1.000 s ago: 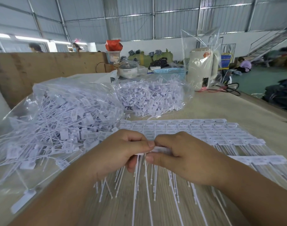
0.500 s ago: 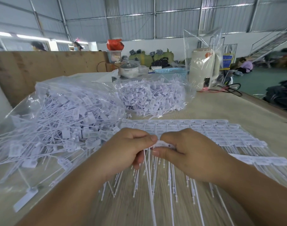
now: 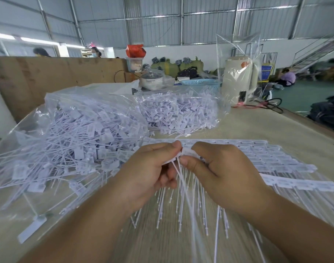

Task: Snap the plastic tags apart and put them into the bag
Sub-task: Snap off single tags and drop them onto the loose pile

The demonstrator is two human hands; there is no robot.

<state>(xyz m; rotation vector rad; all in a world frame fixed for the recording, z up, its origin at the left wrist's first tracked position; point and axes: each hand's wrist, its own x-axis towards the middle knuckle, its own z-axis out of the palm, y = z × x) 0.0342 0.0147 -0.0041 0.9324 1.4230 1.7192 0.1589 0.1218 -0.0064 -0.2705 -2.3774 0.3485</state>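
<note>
White plastic tags (image 3: 183,158), thin tails dangling, pinched by left hand (image 3: 152,168) and right hand (image 3: 221,168).

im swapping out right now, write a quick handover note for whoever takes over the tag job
Left hand and right hand: both pinch one strip of tags above the table, stems hanging down.
Open bag at left holds many loose tags; a second bag lies behind it.
Joined strips lie stacked on the right.
Done: plenty snapped and bagged.
Left: finish the held strip, drop the tags in the open bag, then work through the stack.
</note>
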